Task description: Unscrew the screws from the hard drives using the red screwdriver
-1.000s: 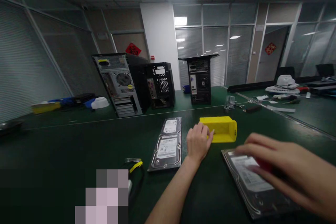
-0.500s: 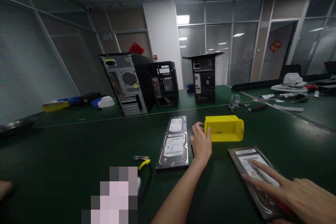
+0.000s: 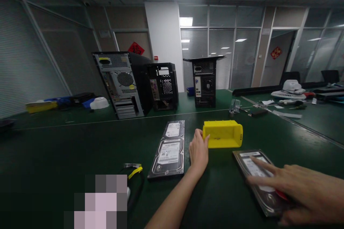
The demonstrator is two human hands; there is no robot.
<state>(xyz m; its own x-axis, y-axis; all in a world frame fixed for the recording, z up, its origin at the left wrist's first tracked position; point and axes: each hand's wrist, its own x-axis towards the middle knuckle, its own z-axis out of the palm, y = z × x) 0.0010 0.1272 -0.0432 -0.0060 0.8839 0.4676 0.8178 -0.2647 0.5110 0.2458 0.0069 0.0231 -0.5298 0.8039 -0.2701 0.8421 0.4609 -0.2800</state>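
My left hand [image 3: 199,152] grips the left end of a small yellow bin [image 3: 236,123], thumb at its open front and fingers around the side. The bin lies on its side, its opening facing me, with a few tiny dark pieces inside. My right hand [image 3: 301,188] is over a hard drive [image 3: 268,200], index finger stretched across the white label. Under the palm shows part of a red object [image 3: 281,195], mostly hidden, apparently held by the curled fingers. Left of my left forearm, two more hard drives lie end to end, a nearer one [image 3: 168,154] and a farther one [image 3: 173,129].
Three computer cases, a left one [image 3: 125,86], a middle one [image 3: 163,86] and a right one [image 3: 204,82], stand across the green table [image 3: 80,143]. A yellow-and-black item [image 3: 135,172] lies beside a pixelated patch. Tools and a white cap-like item [image 3: 291,87] lie far right.
The camera view has shifted, so most table things appear farther left. A hand at the left edge is out of view. My left hand stays on the bin; my right hand stays over the hard drive.
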